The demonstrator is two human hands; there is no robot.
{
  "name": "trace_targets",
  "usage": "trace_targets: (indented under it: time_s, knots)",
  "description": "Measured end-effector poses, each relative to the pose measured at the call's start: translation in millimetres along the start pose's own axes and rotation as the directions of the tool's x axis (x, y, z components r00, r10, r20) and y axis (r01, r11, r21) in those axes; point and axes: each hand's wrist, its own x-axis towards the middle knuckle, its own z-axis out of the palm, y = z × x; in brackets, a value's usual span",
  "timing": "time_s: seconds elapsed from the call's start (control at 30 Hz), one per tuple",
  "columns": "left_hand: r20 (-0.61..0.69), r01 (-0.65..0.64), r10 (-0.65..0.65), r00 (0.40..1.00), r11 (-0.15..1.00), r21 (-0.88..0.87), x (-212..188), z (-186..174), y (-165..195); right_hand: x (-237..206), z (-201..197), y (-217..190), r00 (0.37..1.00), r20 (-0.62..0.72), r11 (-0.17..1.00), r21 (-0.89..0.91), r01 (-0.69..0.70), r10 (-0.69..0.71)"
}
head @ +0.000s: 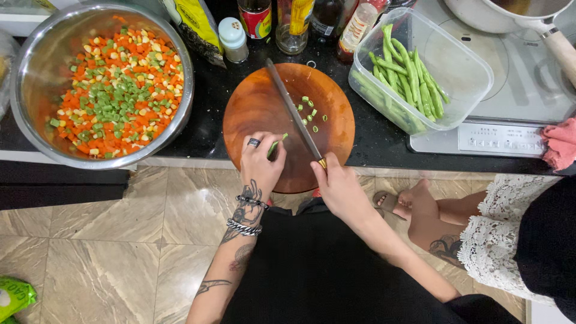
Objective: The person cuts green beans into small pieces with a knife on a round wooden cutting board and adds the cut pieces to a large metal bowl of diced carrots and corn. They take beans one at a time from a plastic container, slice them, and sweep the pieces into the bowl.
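**Slicing a green bean on a round wooden board**

Lying near the front edge of the round wooden cutting board [258, 108], a short green bean [275, 146] is being pinned under the fingertips of the left hand [259, 163], which is curled closed around it and wearing a dark ring. Just to its right, the right hand [337, 186] is wrapped tightly around the handle of a long knife [292, 111], whose blade is running diagonally away across the board. Small cut bean pieces [310, 112] are lying scattered beside the blade.

The bean stub is getting short, so the left fingertips are sitting very close to the blade; a slip or a roll of the bean could likely bring the edge onto a finger. Loose pieces could also roll off onto the floor.

Further out on the dark tabletop [210, 114], a steel bowl [24, 72] of diced orange, green and yellow vegetables is sitting to the left, and a clear plastic tub [468, 60] of whole green beans to the right. Another person's lace-hemmed leg is showing at lower right.
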Motion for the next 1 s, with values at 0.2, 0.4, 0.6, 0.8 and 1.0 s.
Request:
trace_targets:
  time_s: [0.2, 0.4, 0.6, 0.8, 1.0]
  knots:
    - [-0.033, -0.02, 0.02, 0.999, 1.0, 0.006, -1, 2, -2, 2, 11, -9, 0.999, 0.004, 0.998, 0.038, 0.042, -0.043]
    - [-0.027, -0.027, 0.027, 0.999, 1.0, 0.001, -2, 2, -4, 6, 16, -12, 0.999, 0.01, 0.999, -0.008, 0.048, -0.048]
    - [-0.025, -0.028, 0.028, 0.999, 0.999, 0.022, -3, 1, -4, -2, 25, -23, 0.998, 0.045, 0.989, -0.141, -0.035, 0.042]
    - [-0.02, -0.016, 0.017, 1.0, 0.998, 0.062, -3, -3, -2, -9, 28, -20, 0.997, 0.069, 0.993, -0.116, -0.015, 0.023]
    - [-0.03, 0.004, -0.003, 1.0, 0.999, 0.038, -6, -9, 4, -20, 13, -10, 0.988, 0.141, 0.997, -0.055, -0.056, 0.063]
